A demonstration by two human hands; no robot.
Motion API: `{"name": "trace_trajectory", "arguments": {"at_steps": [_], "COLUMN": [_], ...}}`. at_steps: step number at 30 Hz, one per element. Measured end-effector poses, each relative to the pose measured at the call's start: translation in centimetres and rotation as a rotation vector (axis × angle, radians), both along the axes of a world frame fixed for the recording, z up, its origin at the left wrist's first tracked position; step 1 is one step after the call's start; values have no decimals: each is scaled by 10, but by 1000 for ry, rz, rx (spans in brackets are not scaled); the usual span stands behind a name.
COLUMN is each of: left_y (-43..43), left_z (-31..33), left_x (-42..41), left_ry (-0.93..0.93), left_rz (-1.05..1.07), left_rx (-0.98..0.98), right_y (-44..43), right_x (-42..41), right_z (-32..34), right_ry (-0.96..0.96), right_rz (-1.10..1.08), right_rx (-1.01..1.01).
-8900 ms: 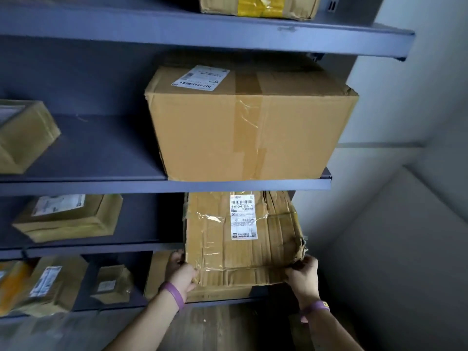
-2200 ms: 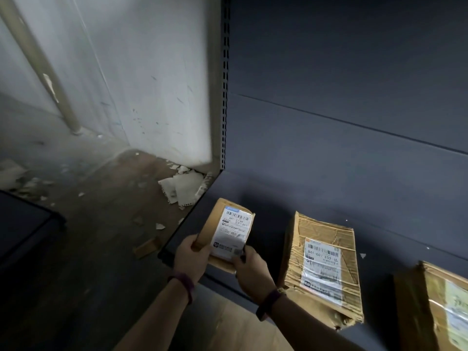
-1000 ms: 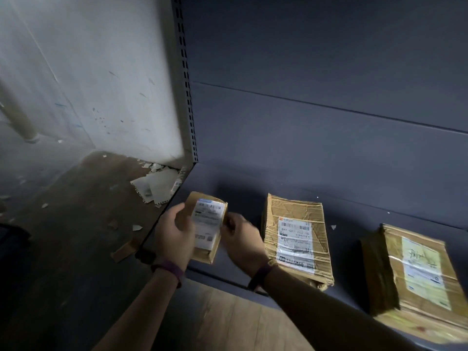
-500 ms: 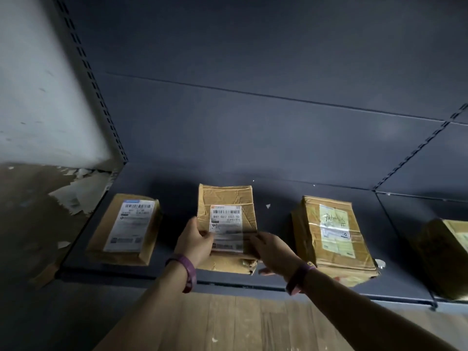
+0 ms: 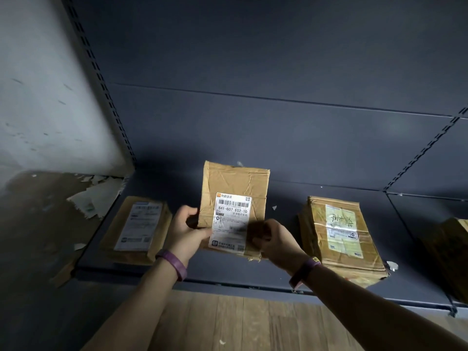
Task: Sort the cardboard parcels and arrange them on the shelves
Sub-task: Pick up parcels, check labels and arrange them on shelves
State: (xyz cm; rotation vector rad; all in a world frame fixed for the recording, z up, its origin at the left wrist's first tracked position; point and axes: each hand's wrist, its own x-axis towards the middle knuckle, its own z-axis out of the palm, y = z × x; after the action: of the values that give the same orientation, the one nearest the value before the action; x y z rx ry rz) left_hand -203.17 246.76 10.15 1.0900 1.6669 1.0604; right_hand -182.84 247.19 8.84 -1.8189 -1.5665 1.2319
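Parcel (image 5: 234, 196) with a white label held above the shelf (image 5: 291, 269); left hand (image 5: 186, 230) and right hand (image 5: 274, 240) grip its lower corners.

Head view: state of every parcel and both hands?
Left hand: grips left edge of middle parcel.
Right hand: grips its lower right corner.
Middle parcel: held in both hands, label facing the camera.
Left parcel: flat on the shelf, label up, untouched.
Right parcel: flat on the shelf, label up, untouched.
Far-right parcel: on the shelf, cut off by the frame edge.
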Motion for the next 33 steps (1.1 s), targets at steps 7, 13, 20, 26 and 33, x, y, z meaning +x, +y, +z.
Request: {"name": "trace_trajectory", "arguments": {"at_steps": [7,13,20,26,33], "left_y": [-4,-6,-7,-8,-22], "left_z": [1,-8,-21,12,13], "left_x": [-1,-3,1,15,117], "left_ry": [-10,16,100,229,12], "left_rz": [4,-121,-143,-42,-299], "left_rx": [31,-44,-126,46,9], "right_y": [1,-2,-3,-8,-26], "right_x": [-1,-3,-8,13,113], "right_z": [-1,2,-1,33,59], "right_ry": [-14,-28,-154,-285,-397], "right_rz": [11,56,114,122,-147], "right_rx": [51,-46,-121,35,101]}}
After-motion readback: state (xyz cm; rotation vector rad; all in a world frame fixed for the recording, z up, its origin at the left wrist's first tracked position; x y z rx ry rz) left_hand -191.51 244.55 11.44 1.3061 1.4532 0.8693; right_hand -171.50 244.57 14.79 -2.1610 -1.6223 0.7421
